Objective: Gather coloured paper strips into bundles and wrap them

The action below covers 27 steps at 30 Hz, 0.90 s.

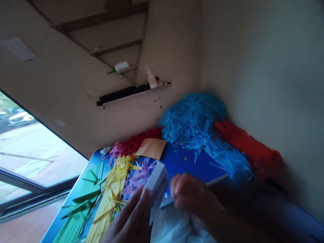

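My left hand (131,219) is at the bottom centre, fingers curled against a white stack or block of paper (157,184) that it holds up on edge. My right hand (194,199) is just right of it, fingers bent and closed on the lower edge of the same white paper and a thin strip. Crumpled clear plastic (174,227) lies under both hands. The picture is tilted and blurred by motion. Both hands hover over the near edge of a blue table (184,162).
Paper strips lie in heaps on the table: green (83,202), yellow (113,189), lilac (138,175), red (136,141), a large blue heap (194,125) and a red heap (248,145) by the wall. A brown envelope (151,147) lies mid-table. Glue bottles (151,79) stand on wall shelves. Window at left.
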Available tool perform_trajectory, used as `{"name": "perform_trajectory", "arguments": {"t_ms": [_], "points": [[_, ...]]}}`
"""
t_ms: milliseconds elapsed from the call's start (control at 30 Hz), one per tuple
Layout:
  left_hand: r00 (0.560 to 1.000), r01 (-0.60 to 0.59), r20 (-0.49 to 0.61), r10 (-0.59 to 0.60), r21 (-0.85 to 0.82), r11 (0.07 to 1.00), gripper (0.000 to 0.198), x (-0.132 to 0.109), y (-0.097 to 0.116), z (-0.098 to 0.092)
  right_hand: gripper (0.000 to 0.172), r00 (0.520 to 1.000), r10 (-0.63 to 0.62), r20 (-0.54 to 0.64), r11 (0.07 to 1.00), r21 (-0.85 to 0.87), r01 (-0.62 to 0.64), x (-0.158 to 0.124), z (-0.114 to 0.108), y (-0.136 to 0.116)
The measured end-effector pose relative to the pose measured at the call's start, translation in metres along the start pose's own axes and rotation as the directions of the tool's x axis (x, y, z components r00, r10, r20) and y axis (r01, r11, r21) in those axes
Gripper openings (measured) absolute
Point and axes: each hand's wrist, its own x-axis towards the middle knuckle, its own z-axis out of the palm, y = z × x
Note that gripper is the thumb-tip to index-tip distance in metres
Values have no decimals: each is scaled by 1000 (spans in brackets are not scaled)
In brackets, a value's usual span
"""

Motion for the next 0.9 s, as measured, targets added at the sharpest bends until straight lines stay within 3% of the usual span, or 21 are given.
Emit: {"name": "perform_trajectory", "arguments": {"t_ms": [67,133,167,333,500,667,767,900], "points": [[984,160,-87,-156,37,986,43,6,10,16,33,965,239,-107,955,206,-214,-6,17,20],[955,277,-125,-269,47,960,44,8,17,30,36,906,386,-171,883,354,-309,-4,25,34],[957,275,-112,-268,49,960,44,8,18,35,36,889,419,-185,856,405,-319,-2,26,38],[979,206,-25,-204,60,977,45,3,14,37,32,883,410,-229,829,496,-257,6,27,40],[963,265,-78,-258,95,960,29,18,25,32,29,855,422,-302,849,462,-256,7,33,40],[982,163,-118,-148,137,977,28,31,31,29,32,835,422,-354,864,435,-252,9,36,40],[966,237,-144,-213,169,957,27,31,30,31,33,831,430,-352,856,451,-251,10,36,40],[950,308,-76,-302,83,948,32,28,30,30,34,825,442,-352,852,451,-264,12,35,39]]}}
